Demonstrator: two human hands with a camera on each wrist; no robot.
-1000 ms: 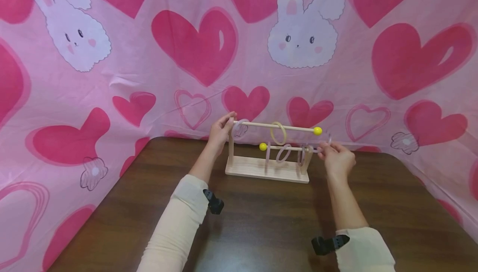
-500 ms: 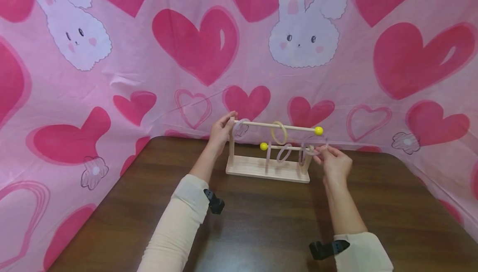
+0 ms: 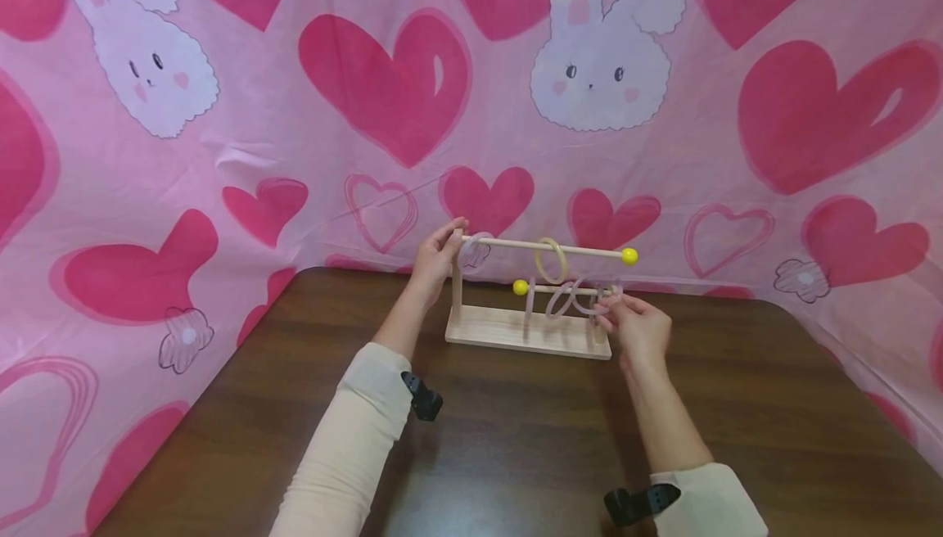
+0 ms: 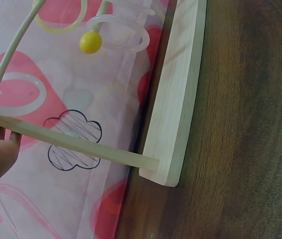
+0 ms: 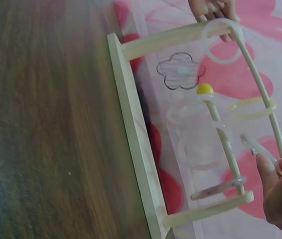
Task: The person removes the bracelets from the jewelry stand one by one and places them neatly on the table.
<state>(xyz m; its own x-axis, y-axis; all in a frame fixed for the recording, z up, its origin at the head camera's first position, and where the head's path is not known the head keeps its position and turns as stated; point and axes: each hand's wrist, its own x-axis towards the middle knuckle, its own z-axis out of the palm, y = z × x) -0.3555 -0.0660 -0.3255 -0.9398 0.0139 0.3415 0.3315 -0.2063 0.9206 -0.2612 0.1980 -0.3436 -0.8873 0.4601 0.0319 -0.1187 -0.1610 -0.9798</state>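
A pale wooden stand (image 3: 516, 340) has two rods tipped with yellow balls. My left hand (image 3: 435, 263) grips the top of its left post (image 4: 76, 143). Near that hand, a whitish bangle (image 4: 44, 94) hangs on the upper rod (image 3: 508, 243), and a yellow bangle (image 3: 563, 263) hangs farther along. Several translucent bangles are on the lower rod, including a greyish one (image 5: 218, 189) by its post. My right hand (image 3: 639, 331) pinches a clear bangle (image 5: 260, 147) between thumb and fingers, in front of the lower rod's right end in the head view. Whether it touches the rod I cannot tell.
The stand rests on a dark wooden table (image 3: 501, 455), toward its far edge. Close behind hangs a pink cloth (image 3: 354, 119) printed with hearts and rabbits. The upper rod's free end has a yellow ball (image 3: 629, 256); the lower rod's yellow ball (image 3: 520, 287) points left.
My right hand has moved left with the clear bangle, from outside the stand's right post to in front of the lower rod's right end. The left hand stays on the post.
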